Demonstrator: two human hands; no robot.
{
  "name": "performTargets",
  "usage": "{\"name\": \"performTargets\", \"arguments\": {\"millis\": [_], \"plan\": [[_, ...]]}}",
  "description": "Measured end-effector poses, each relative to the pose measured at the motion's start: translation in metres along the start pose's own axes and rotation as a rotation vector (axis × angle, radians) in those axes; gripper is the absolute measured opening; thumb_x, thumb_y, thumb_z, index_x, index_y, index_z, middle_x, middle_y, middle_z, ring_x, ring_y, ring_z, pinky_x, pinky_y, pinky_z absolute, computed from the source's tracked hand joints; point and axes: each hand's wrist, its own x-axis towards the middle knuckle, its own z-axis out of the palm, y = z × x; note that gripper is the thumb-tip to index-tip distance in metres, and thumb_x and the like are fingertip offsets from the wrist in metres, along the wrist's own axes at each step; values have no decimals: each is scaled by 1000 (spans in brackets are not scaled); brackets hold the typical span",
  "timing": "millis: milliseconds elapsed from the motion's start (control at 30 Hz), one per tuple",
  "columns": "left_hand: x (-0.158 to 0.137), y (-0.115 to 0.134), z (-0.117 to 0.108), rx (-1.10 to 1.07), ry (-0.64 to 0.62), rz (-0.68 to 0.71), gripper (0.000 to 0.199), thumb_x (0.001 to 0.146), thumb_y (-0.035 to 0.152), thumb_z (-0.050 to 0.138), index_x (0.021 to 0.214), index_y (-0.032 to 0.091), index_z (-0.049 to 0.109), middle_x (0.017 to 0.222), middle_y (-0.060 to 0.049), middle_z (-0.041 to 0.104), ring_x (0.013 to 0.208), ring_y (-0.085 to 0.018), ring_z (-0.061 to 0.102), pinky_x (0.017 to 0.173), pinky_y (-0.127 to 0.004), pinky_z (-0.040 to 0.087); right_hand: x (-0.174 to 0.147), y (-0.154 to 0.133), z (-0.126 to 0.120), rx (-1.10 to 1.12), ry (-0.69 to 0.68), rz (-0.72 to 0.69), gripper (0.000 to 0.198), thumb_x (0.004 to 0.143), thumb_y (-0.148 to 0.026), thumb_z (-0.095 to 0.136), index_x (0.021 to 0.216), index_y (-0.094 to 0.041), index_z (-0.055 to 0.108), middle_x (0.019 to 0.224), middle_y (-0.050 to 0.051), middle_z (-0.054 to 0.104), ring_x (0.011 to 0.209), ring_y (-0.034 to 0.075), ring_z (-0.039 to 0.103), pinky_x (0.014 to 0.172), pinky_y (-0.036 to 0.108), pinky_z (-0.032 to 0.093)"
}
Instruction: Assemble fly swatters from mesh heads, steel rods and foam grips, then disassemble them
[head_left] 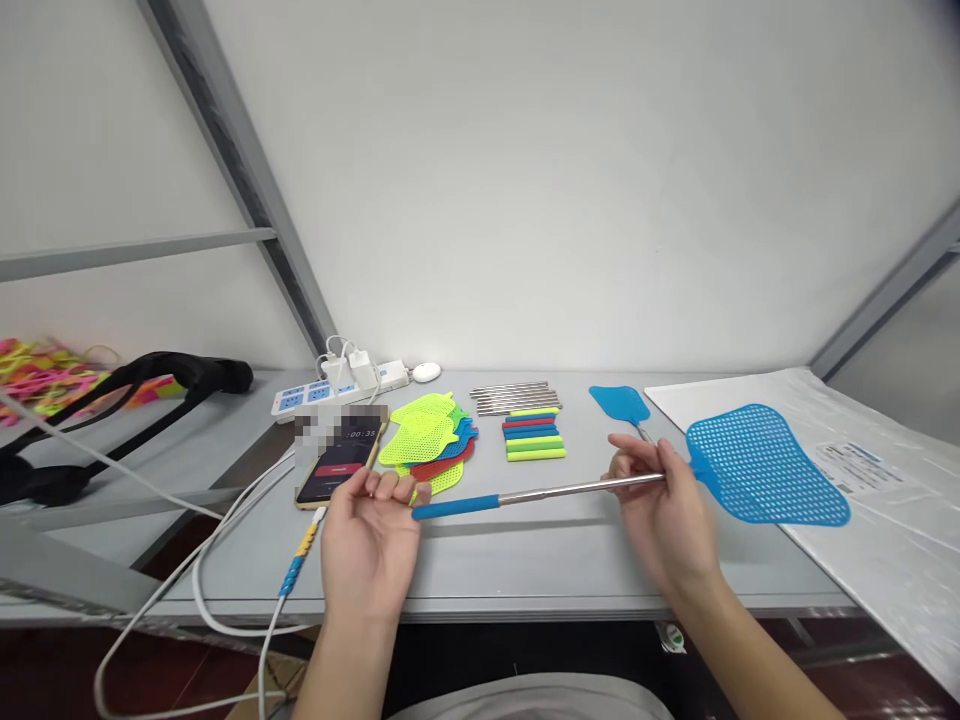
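A blue fly swatter (765, 466) spans the space in front of me, its silver telescopic rod drawn out long. My right hand (664, 510) pinches the rod just below the mesh head, between thumb and fingers. At the other end, the blue grip (456, 507) reaches the edge of my left hand (375, 540). That hand is palm up with loosely bent fingers, not wrapped round the grip; whether it touches the tip is hard to tell. Behind my right hand lies another blue swatter (619, 402) with its rod attached.
Mesh swatter heads (424, 435) in yellow, green, blue and red are piled mid-table, beside silver rods (516, 398) and coloured grips (534, 437). A phone (345, 465), power strip (307, 397) and cables stand left. A white wrapped package (892, 540) covers the right side.
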Motion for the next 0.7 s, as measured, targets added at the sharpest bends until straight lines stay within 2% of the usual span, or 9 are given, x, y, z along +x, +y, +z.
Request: {"name": "performTargets", "arguments": {"millis": [100, 167, 233, 300, 367, 433, 500, 600, 700], "plan": [[-9, 0, -7, 772, -229, 96, 15, 87, 34, 60, 81, 21, 58, 80, 1, 62, 80, -17, 58, 72, -27, 45, 3, -1, 6, 62, -53, 27, 41, 94, -47, 47, 92, -17, 75, 67, 3, 54, 72, 15, 48, 71, 28, 46], [-20, -1, -8, 1238, -448, 90, 18, 87, 39, 61, 84, 22, 61, 80, 2, 62, 78, -16, 56, 69, -26, 40, 5, -5, 12, 114, -90, 55, 36, 95, -43, 49, 94, -16, 73, 69, 2, 55, 71, 14, 50, 71, 28, 47], [-30, -2, -7, 1495, -637, 72, 28, 92, 44, 53, 77, 22, 59, 71, 3, 57, 70, -15, 51, 65, -26, 36, 11, -14, 16, 226, -71, 120, 25, 93, -36, 54, 94, -16, 69, 68, -1, 52, 67, 11, 49, 69, 26, 48], [-36, -3, -5, 1608, -727, 90, 36, 97, 46, 43, 74, 22, 55, 72, 3, 57, 70, -15, 51, 67, -26, 35, 20, -24, 17, 381, -21, 236, 19, 90, -33, 58, 91, -15, 65, 62, -5, 44, 57, 7, 44, 61, 22, 46], [-38, -5, -4, 1682, -725, 123, 38, 98, 48, 38, 76, 22, 54, 75, 2, 58, 72, -16, 51, 67, -27, 33, 30, -31, 17, 504, 29, 334, 24, 91, -38, 57, 86, -14, 61, 56, -9, 32, 48, 5, 33, 49, 18, 40], [-39, -9, -3, 1730, -702, 126, 36, 98, 49, 36, 77, 23, 51, 75, 2, 57, 71, -17, 49, 66, -28, 31, 41, -34, 20, 548, 48, 368, 33, 95, -43, 48, 81, -14, 58, 52, -11, 22, 42, 5, 24, 43, 18, 34], [-41, -12, -2, 1737, -672, 103, 37, 98, 50, 34, 75, 23, 45, 71, 2, 54, 66, -17, 45, 62, -28, 28, 48, -34, 28, 542, 45, 349, 38, 99, -42, 40, 76, -15, 55, 51, -11, 18, 40, 5, 19, 41, 18, 32], [-45, -11, 0, 1681, -627, 35, 39, 98, 53, 31, 73, 23, 38, 64, 4, 44, 61, -15, 36, 58, -27, 26, 50, -34, 44, 481, 14, 268, 40, 100, -40, 41, 68, -17, 48, 49, -11, 16, 40, 6, 16, 41, 20, 31], [-49, -3, -1, 1562, -609, -54, 42, 97, 57, 32, 74, 22, 43, 65, 4, 42, 63, -14, 37, 59, -26, 28, 43, -36, 57, 421, -15, 172, 38, 99, -37, 45, 65, -19, 44, 47, -11, 16, 41, 7, 14, 42, 21, 32]]}}
